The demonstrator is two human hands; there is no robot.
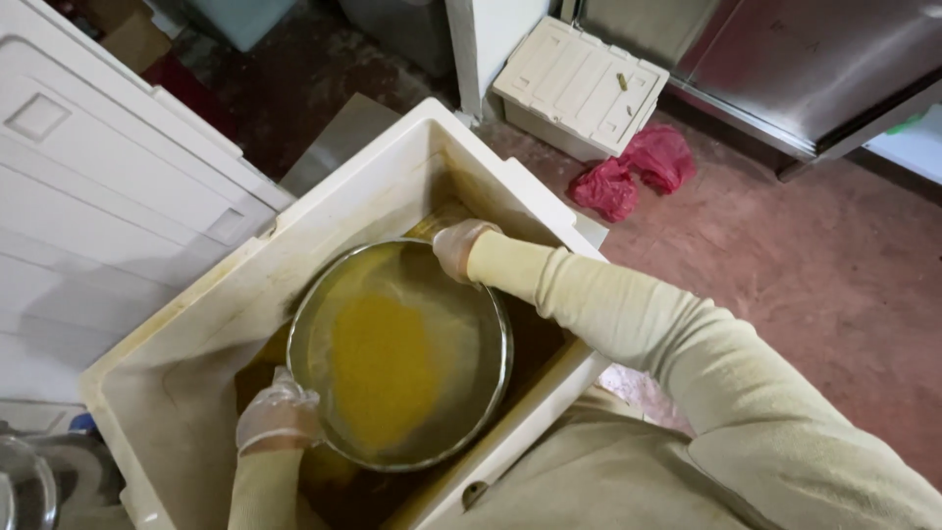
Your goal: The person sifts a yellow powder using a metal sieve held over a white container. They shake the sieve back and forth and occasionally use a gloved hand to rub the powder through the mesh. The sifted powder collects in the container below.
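Gripping a round metal sieve (pixel 402 353) by its rim, both gloved hands hold it inside a big white tub (pixel 245 285) on the floor. The left hand (pixel 278 417) is closed on the near rim, the right hand (pixel 459 247) on the far rim. Yellow powder (pixel 383 368) lies heaped on the mesh. Beyond the tub sit a red bag (pixel 633 169) and a white crate (pixel 579 88).

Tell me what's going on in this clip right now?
A person in thin gloves holds a round metal sieve by its rim with both hands, the left hand at the near edge and the right hand at the far edge. The sieve carries a patch of yellow powder and sits inside a large white tub on the floor. A crumpled red bag lies nearby.
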